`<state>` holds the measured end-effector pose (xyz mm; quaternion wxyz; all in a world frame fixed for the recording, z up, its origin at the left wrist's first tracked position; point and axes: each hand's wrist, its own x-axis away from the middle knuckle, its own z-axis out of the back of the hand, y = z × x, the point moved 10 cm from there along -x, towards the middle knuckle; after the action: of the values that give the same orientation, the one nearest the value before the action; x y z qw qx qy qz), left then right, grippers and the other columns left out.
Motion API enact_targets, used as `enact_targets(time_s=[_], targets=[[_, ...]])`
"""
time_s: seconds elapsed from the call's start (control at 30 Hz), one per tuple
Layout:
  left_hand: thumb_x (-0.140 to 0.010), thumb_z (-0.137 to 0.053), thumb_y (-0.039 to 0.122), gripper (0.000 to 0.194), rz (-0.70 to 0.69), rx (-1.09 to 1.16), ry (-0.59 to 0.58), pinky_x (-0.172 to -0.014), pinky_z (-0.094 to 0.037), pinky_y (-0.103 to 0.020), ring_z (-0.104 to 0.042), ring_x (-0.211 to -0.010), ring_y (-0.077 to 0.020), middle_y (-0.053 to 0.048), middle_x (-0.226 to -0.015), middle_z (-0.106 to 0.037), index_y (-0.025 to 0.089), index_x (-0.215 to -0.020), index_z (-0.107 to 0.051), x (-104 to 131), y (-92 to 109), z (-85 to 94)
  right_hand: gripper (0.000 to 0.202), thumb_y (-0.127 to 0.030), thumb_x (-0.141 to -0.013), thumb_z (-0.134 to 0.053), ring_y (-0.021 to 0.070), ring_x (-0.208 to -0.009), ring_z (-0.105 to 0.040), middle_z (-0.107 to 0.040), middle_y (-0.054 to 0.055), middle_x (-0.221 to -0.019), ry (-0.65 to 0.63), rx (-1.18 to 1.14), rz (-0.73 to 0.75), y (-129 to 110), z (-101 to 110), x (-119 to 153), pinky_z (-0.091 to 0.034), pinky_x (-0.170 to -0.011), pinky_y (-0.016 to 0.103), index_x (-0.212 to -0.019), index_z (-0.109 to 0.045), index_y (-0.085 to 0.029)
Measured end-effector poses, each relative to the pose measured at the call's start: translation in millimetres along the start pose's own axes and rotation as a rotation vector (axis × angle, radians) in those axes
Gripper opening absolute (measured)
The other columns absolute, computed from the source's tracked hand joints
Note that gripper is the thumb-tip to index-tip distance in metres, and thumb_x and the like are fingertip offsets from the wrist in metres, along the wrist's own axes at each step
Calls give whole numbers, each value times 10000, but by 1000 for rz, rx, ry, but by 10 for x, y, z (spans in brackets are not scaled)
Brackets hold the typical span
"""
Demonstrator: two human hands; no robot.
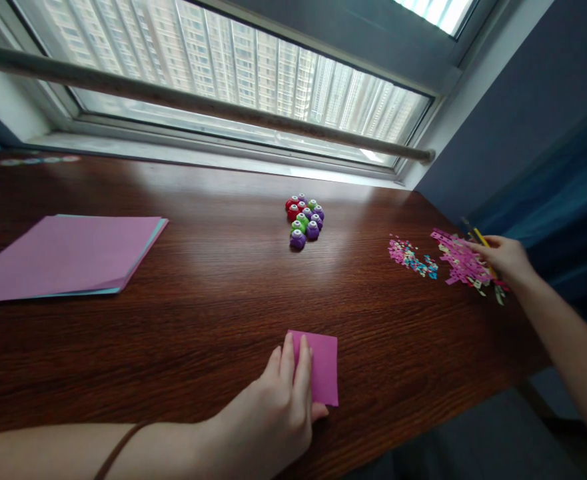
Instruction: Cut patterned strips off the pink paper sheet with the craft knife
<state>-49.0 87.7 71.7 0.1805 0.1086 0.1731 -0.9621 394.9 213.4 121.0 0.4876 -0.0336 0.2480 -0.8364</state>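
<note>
A small folded pink paper (322, 365) lies near the table's front edge. My left hand (278, 410) rests flat on its left part, fingers together and pressing it down. Far to the right, my right hand (504, 257) reaches to the table's right edge and closes around a thin yellow-tipped tool (479, 236), whose kind I cannot tell. The hand lies against a heap of punched pink paper strips (460, 261). A scatter of tiny coloured paper bits (410, 257) sits just left of that heap.
A cluster of small red, green and purple craft punches (304, 220) stands mid-table toward the window. A stack of pink and blue paper sheets (68, 257) lies at the left. The dark wooden table (213, 293) ends at the window sill behind and drops off at right.
</note>
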Motion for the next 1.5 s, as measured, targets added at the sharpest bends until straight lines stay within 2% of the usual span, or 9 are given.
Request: enact_targets(time_s=[0.2,0.37,0.5,0.63,0.73,0.9,1.07,1.2,1.5], targets=[[-874,-465,477,523,155,53,-102,-793,-493,-412,-555,-1034,-356,-215,-1142,-575,26,-1095,-611,21,-153,-117,463,-425,-858,-427,220,-759,-621,-643,174,-962,-252,-229,21,-508,-622,483,-469,-588,283,-1101,-594,-67],[-883,-361,562,634,241,119,-133,-883,-421,-440,-485,-1125,-348,-218,-1205,-529,45,-1215,-519,25,-267,-197,333,-389,-789,-543,251,-989,-581,-636,62,-1080,-360,-231,198,-885,-910,889,-451,-841,338,-1034,-655,-193],[-888,-355,556,621,219,94,-60,-927,-365,-463,-436,-1165,-354,-210,-1250,-492,55,-1225,-503,20,-267,-125,364,-404,-763,-576,273,-942,-594,-641,83,-1054,-239,-40,346,-984,-908,1063,-443,-845,401,-1044,-642,-183],[-915,-399,236,349,-68,80,59,-888,-396,-400,-503,-1074,-281,-158,-1194,-543,58,-1187,-525,25,18,41,330,-399,-768,-568,270,-876,-617,-656,80,-1006,-144,85,393,-961,-864,1162,-466,-783,387,-1017,-639,-194],[-879,-391,143,351,-184,101,70,-889,-402,-383,-529,-1033,-265,-160,-1157,-560,44,-1190,-518,43,131,82,269,-349,-827,-472,257,-832,-626,-665,83,-959,-118,94,385,-903,-833,1208,-467,-751,365,-991,-616,-192],[-921,-407,316,407,-22,139,29,-948,-357,-414,-496,-1103,-293,-168,-1194,-542,46,-1212,-494,-12,-88,-55,261,-351,-885,-343,210,-608,-605,-635,56,-718,-190,30,294,-781,-832,1256,-447,-572,311,-882,-548,-189],[-908,-284,552,623,100,301,-86,-1025,-261,-479,-365,-1240,-328,-187,-1303,-445,82,-1297,-411,-46,-323,-255,400,-445,-808,-510,219,-603,-602,-659,79,-857,-227,55,250,-719,-829,1282,-463,-580,328,-1089,-555,-164],[-881,-222,624,705,155,375,-154,-1034,-166,-566,-232,-1304,-359,-207,-1380,-333,115,-1359,-318,-50,-425,-312,398,-417,-840,-478,253,-816,-608,-647,106,-948,-162,102,310,-674,-802,1270,-451,-740,351,-1110,-594,-147],[-889,-245,604,668,146,364,-95,-1052,-2,-568,-27,-1347,-350,-148,-1475,-108,173,-1400,-232,-47,-401,-250,325,-387,-875,-441,195,-714,-576,-559,41,-847,-61,428,316,-882,-889,1309,-379,-564,284,-1110,-607,-234]])
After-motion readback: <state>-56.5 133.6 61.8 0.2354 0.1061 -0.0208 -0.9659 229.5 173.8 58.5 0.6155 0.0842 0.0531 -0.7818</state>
